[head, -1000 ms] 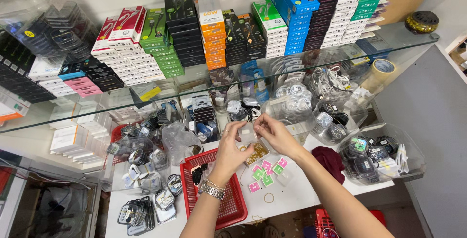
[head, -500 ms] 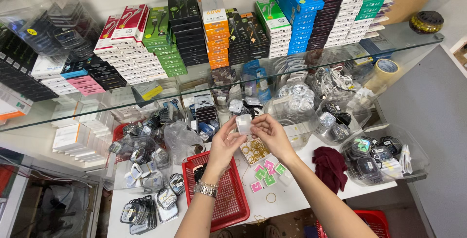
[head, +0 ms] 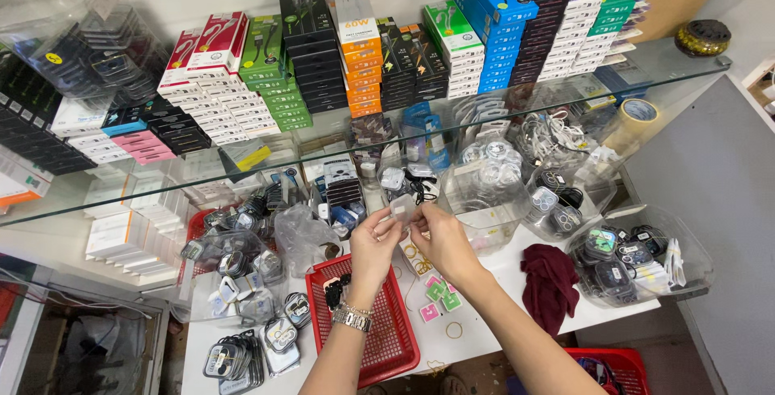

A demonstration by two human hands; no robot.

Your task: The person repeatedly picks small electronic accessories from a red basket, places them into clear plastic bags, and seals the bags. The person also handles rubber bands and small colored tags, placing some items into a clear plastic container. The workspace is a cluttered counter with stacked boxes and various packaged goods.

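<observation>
Best handled slowly, working from the left. Left hand [head: 373, 243], wristwatch [head: 353, 318] on the wrist, fingers pinched together on the left edge of a small clear packet [head: 401, 206]. Packet raised between both hands, above the red basket [head: 386, 338] under the left hand and just in front of the glass shelf [head: 678, 64]. Right hand [head: 444, 240] closed on the packet's right edge, thumb and forefinger meeting. Keep both pinches light and near the corners, so the thin plastic stays flat and does not crumple. Keep it over the white desk [head: 500, 330], where pink and green tags [head: 440, 296] lie below the right hand. Dark red cloth [head: 550, 278] further right, clear of the work.
</observation>
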